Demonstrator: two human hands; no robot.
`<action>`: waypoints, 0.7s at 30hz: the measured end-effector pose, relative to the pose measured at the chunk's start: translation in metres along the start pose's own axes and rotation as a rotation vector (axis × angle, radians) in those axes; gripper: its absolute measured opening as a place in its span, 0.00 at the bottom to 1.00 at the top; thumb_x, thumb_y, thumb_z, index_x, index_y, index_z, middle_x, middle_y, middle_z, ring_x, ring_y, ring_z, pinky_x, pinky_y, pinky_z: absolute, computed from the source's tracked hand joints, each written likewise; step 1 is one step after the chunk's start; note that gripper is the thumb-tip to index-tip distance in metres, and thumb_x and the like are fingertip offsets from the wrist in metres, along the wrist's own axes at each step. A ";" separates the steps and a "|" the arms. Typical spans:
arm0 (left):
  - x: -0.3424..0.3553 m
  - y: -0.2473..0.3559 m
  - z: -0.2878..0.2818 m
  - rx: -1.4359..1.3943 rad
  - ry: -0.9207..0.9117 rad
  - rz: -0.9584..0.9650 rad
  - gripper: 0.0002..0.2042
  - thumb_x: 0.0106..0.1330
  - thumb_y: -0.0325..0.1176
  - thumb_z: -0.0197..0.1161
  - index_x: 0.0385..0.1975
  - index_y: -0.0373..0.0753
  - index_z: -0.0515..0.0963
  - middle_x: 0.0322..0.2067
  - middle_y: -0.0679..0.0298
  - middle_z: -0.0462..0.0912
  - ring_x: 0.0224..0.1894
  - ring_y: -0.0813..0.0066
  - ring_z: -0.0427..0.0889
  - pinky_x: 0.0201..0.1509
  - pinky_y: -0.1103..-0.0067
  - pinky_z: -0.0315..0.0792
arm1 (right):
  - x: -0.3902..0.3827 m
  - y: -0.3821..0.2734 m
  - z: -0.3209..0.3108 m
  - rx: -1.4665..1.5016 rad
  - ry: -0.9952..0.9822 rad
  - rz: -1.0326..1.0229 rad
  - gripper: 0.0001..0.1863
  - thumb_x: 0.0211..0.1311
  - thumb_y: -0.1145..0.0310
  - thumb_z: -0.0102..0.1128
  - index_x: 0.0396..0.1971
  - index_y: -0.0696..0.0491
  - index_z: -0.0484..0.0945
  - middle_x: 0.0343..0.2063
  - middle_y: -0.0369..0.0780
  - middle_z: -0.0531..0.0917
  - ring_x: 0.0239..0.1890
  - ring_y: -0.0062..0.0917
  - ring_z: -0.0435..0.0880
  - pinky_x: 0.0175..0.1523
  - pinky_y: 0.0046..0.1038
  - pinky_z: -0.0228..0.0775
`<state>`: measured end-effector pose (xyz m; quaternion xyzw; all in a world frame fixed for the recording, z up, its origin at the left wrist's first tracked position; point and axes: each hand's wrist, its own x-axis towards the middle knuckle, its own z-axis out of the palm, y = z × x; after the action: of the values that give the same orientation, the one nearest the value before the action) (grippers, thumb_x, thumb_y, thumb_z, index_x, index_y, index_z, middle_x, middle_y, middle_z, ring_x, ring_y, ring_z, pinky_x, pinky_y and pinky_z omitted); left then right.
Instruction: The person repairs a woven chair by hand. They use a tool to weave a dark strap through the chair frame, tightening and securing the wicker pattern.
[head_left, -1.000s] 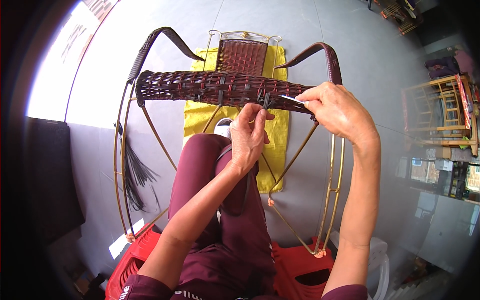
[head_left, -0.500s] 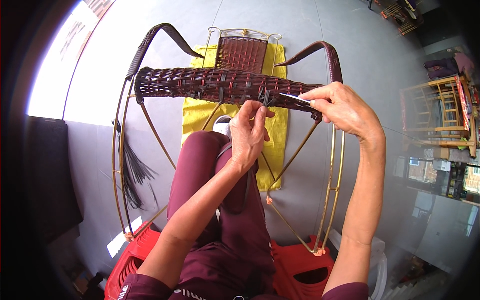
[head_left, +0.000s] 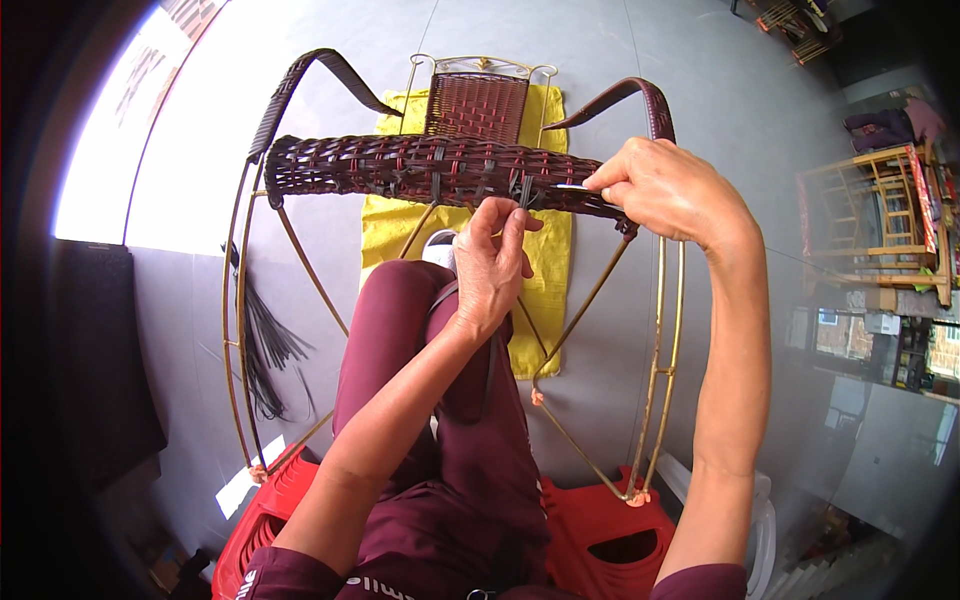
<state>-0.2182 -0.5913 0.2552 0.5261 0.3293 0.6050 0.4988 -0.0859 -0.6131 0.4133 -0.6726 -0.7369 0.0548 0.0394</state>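
Observation:
A woven seat edge [head_left: 380, 172] of dark brown and red strips spans the metal chair frame in front of me. At its lower edge, right of the middle, my left hand [head_left: 490, 260] is pinched at a grey weaving strip [head_left: 523, 190]. My right hand [head_left: 675, 195] grips a slim, pale pointed tool [head_left: 572, 187], its tip lying against the weave just right of the left fingers. The tool's handle is hidden in the palm, and its exact kind cannot be made out.
Brass-coloured frame legs [head_left: 660, 375] curve down on both sides. A woven backrest [head_left: 478, 108] lies beyond, over a yellow cloth [head_left: 545, 300]. A bundle of dark strips [head_left: 265, 340] hangs at left. Red plastic stools [head_left: 610, 530] stand near me. Another person [head_left: 895, 125] is far right.
My right hand has moved slightly left and up along the weave, bringing the pale tool closer to the left fingers. The left hand stays pinched at nearly the same spot.

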 end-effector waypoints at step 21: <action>-0.002 0.003 0.005 -0.033 -0.015 -0.040 0.07 0.65 0.31 0.49 0.31 0.33 0.68 0.24 0.61 0.79 0.10 0.87 0.65 0.12 0.90 0.58 | -0.049 0.003 0.044 0.133 0.407 0.028 0.11 0.56 0.71 0.51 0.38 0.51 0.78 0.17 0.46 0.74 0.20 0.39 0.74 0.29 0.32 0.65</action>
<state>-0.2142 -0.5950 0.2585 0.5155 0.3259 0.5963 0.5220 -0.0843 -0.6628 0.3704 -0.6760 -0.6991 -0.0331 0.2307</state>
